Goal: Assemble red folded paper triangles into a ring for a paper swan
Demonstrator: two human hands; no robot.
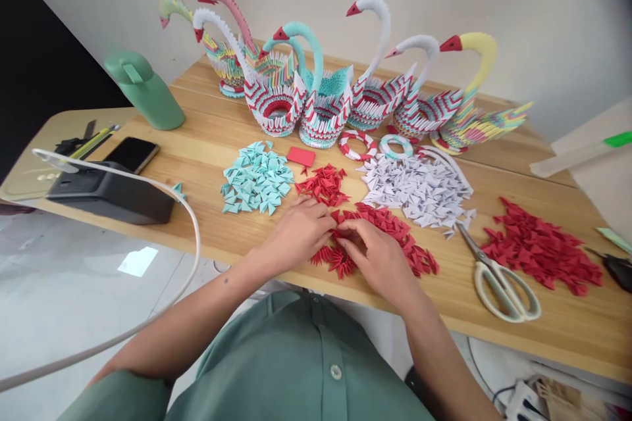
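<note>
Grip: left hand (300, 231) and right hand (379, 258) pinching red paper pieces (337, 233); exact contact largely hidden.

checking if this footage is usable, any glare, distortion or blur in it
Head view: a hard bright patch of glare on the floor; head view: the green bottle leans outward, probably wide-angle distortion; head view: a dark, blurred upper right corner; head view: soft light, and the red paper pieces are readable, though fingers cover some.
</note>
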